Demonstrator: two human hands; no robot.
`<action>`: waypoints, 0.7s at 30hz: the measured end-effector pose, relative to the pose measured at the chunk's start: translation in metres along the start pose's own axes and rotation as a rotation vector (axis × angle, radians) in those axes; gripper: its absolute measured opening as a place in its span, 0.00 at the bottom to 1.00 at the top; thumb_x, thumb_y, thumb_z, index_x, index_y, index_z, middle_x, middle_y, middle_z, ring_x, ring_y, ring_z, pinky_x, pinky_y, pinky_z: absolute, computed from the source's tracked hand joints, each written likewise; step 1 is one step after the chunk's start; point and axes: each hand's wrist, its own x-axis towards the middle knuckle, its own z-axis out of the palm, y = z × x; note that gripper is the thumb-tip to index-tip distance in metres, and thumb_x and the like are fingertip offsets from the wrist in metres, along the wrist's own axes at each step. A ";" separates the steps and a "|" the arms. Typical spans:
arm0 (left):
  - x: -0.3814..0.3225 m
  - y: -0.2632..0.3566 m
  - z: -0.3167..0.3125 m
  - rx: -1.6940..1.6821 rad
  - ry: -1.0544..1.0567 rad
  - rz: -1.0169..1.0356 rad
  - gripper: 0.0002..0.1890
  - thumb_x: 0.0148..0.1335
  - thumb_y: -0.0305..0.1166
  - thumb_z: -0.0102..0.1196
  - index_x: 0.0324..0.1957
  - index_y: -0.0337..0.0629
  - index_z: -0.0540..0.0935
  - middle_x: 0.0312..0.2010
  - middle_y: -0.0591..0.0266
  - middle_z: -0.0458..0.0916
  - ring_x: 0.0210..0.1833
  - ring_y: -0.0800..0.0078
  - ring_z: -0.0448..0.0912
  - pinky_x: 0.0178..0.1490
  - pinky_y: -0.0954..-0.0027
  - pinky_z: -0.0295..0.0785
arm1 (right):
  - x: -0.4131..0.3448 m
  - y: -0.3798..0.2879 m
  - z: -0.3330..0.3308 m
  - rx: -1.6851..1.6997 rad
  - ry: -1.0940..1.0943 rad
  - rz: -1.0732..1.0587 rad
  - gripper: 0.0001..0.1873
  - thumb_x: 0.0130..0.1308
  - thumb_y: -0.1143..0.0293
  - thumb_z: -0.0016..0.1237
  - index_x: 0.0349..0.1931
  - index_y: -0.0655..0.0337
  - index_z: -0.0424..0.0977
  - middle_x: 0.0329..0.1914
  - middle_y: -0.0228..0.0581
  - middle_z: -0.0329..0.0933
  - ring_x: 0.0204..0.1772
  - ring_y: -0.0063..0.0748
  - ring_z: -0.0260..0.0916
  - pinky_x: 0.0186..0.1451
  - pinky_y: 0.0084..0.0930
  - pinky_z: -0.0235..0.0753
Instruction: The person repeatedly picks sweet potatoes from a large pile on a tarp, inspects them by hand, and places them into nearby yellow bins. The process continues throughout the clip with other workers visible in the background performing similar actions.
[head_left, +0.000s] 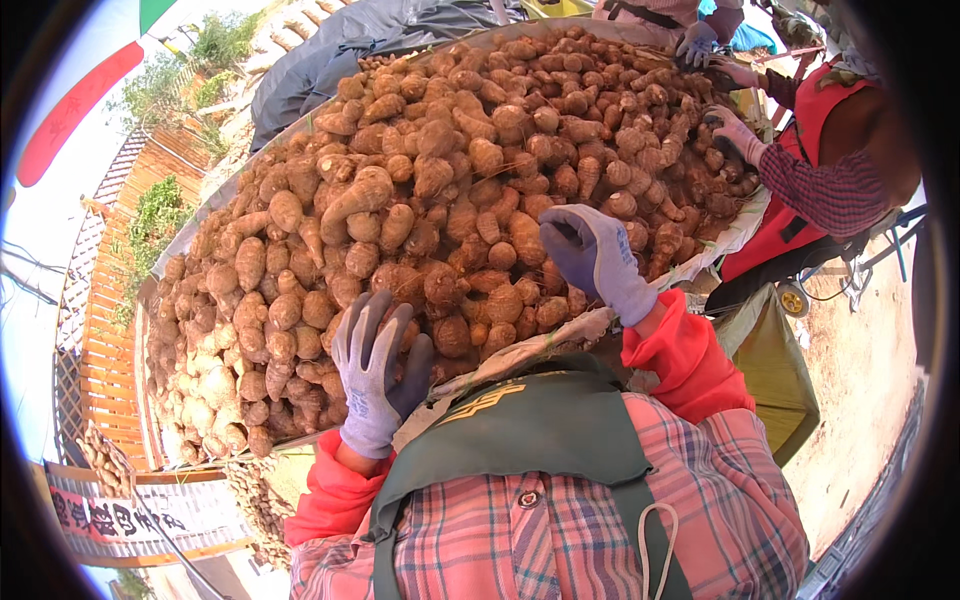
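Observation:
A large heap of brown taro corms (450, 195) covers the broad table before me. My left hand (379, 367), in a pale lavender glove with dark-coated fingers, rests at the near edge of the heap with its fingers spread and nothing visibly held. My right hand (596, 259), gloved alike, is over the heap further right, its fingers curled towards the thumb. Whether something small sits inside that curl cannot be seen. Single corms lie close around both hands.
Co-workers' gloved hands (735, 135) touch the heap at the upper right. A cloth edge (525, 352) borders the table near me. An olive-yellow bag (772, 375) stands at the right. Dark plastic sheeting (315, 75) lies beyond the heap. More corms (259, 502) are at the lower left.

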 end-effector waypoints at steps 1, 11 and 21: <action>-0.009 -0.004 -0.002 0.136 -0.026 -0.051 0.34 0.55 0.28 0.69 0.66 0.39 0.76 0.68 0.43 0.74 0.69 0.44 0.73 0.72 0.46 0.65 | 0.014 0.012 -0.004 -0.048 -0.095 0.174 0.14 0.68 0.67 0.60 0.51 0.64 0.81 0.41 0.46 0.84 0.42 0.38 0.84 0.46 0.33 0.82; 0.028 -0.001 0.083 -0.138 -0.254 -0.088 0.37 0.62 0.32 0.66 0.74 0.55 0.72 0.80 0.29 0.47 0.78 0.31 0.60 0.71 0.46 0.69 | 0.028 0.043 0.017 -0.257 -0.628 0.023 0.38 0.59 0.70 0.61 0.72 0.56 0.64 0.60 0.55 0.78 0.57 0.50 0.79 0.55 0.40 0.80; 0.147 0.036 0.165 -0.529 -0.329 -0.104 0.36 0.63 0.26 0.61 0.75 0.45 0.68 0.79 0.34 0.53 0.75 0.41 0.66 0.75 0.50 0.65 | 0.022 0.075 -0.076 1.751 -0.272 0.576 0.29 0.70 0.70 0.45 0.71 0.68 0.64 0.68 0.51 0.72 0.63 0.47 0.79 0.60 0.46 0.88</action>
